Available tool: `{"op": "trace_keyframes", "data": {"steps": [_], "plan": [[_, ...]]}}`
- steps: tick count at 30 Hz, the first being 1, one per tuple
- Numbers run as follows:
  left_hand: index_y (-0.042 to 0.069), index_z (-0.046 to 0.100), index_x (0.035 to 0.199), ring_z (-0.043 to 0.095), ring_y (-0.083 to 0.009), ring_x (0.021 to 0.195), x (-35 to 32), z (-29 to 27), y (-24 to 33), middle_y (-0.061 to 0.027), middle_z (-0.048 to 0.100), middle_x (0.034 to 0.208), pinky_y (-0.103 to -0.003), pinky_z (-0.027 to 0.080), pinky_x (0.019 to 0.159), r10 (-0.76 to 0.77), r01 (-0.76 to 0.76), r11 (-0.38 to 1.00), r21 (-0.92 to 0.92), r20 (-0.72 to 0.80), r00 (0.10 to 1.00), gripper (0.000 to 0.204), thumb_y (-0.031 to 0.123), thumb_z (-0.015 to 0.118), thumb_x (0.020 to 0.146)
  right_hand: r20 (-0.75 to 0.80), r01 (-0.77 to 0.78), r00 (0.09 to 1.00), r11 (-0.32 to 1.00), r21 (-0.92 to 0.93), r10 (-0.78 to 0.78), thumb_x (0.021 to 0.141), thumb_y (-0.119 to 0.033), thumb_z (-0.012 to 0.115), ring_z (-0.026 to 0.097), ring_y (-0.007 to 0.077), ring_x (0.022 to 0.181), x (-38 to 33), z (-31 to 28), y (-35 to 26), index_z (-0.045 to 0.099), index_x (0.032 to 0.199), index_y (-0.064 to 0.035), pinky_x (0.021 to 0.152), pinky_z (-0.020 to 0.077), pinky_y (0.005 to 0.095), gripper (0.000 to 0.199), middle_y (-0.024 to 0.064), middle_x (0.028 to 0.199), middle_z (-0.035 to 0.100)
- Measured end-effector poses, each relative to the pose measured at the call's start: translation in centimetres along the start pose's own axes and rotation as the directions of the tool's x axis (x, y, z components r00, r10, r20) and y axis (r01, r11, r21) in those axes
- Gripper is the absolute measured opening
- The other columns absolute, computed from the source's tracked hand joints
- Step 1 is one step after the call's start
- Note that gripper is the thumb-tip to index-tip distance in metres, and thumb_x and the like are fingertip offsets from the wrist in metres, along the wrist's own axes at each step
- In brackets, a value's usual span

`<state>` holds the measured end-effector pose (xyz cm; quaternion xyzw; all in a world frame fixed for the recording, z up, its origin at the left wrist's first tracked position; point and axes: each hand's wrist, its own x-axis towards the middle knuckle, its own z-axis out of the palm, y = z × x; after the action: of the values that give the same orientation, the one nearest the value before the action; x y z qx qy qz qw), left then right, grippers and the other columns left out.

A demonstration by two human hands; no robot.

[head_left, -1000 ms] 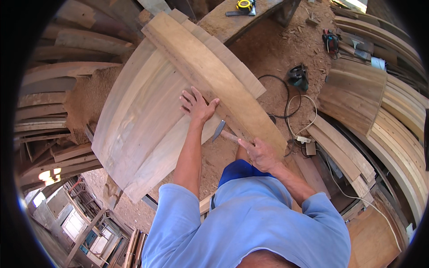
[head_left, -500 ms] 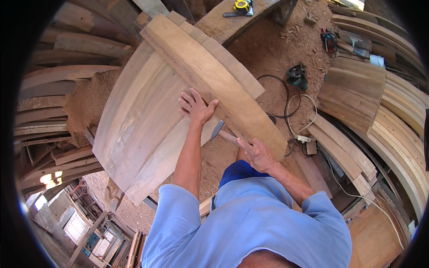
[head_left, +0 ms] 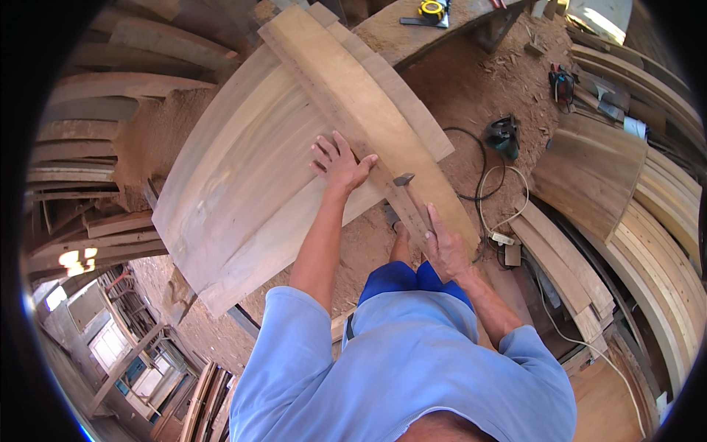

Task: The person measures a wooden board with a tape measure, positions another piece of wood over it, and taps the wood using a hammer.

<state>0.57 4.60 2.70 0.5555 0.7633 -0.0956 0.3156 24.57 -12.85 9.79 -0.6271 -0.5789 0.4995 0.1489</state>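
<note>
Wooden plank (head_left: 346, 96) (curved) under both hands (head_left: 340, 163).

A yellow tape measure (head_left: 429, 10) lies on the workbench (head_left: 412, 33) at the top. A dark power tool (head_left: 504, 137) sits on the sawdust floor (head_left: 471, 88), its white cable (head_left: 508, 193) looping nearby. Curved planks (head_left: 663, 214) are stacked at the right.

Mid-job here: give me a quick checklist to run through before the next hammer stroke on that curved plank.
1. Left hand flat on the curved plank: ok.
2. Right hand gripping the hammer: ok.
3. Hammer head apart from the left fingers: ok, though close.
4. Nail or target spot: cannot tell.
5. White cable on the sawdust floor beside the feet: not ok, trip risk.
6. Wide panel under the plank steady: cannot tell.
</note>
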Motion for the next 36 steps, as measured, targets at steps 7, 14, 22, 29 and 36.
{"op": "trace_keyframes", "data": {"steps": [7,14,22,29,36], "plan": [[0.007,-0.004,0.161,-0.018,-0.0481,0.151,0.2,0.1,-0.2,-0.0306,-0.016,0.164,-0.069,-0.007,0.115,0.001,-0.001,1.000,-0.001,0.010,1.000,0.124,0.071,0.065,0.081,-0.127,0.173,0.976,0.985,-0.022,-0.174,0.097,-0.009,0.053,0.065,0.0466,0.091,1.7,1.1,-0.3,0.031,0.157,-0.0083,0.078,0.0509,0.0512,0.064,0.0302,0.104,0.064],[0.007,-0.001,0.162,-0.016,-0.0477,0.151,-0.3,-0.1,-0.1,-0.0304,-0.012,0.164,-0.069,-0.007,0.116,0.005,-0.005,1.000,0.008,-0.017,1.000,0.123,0.070,0.066,0.081,0.139,-0.216,0.976,0.702,0.679,0.166,0.103,-0.013,0.042,0.053,0.0102,0.056,1.9,1.3,-1.0,0.023,0.160,-0.0074,0.052,0.0456,0.0261,0.061,0.0042,0.080,0.058],[0.008,0.023,0.160,0.010,-0.0494,0.151,2.5,1.2,0.5,-0.0309,0.015,0.162,-0.061,0.007,0.121,0.593,-0.537,0.804,0.255,-0.301,0.747,0.083,0.037,0.060,0.091,0.166,-0.208,0.976,0.804,0.557,0.138,0.105,-0.015,0.040,0.047,0.0059,0.053,1.8,1.7,1.1,0.017,0.162,-0.0100,0.049,0.0433,0.0225,0.062,0.0014,0.078,0.054],[0.015,0.041,0.153,0.019,-0.0404,0.151,2.7,3.5,3.4,-0.0187,0.030,0.160,-0.060,0.011,0.122,0.463,-0.411,0.885,0.219,-0.498,0.733,0.063,0.029,0.055,0.093,0.169,-0.230,0.973,0.688,0.688,0.156,0.105,-0.017,0.042,0.048,0.0061,0.053,2.0,0.5,0.3,0.017,0.162,-0.0118,0.050,0.0442,0.0228,0.063,0.0024,0.080,0.058],[0.016,0.041,0.152,0.017,-0.0395,0.152,2.7,3.9,3.3,-0.0183,0.029,0.161,-0.063,0.007,0.121,0.427,-0.376,0.904,0.205,-0.500,0.754,0.061,0.026,0.054,0.093,0.212,-0.264,0.963,0.754,0.601,0.169,0.104,-0.015,0.042,0.048,0.0050,0.055,2.8,-1.6,0.3,0.024,0.162,-0.0149,0.052,0.0438,0.0219,0.060,0.0004,0.076,0.056]]}}
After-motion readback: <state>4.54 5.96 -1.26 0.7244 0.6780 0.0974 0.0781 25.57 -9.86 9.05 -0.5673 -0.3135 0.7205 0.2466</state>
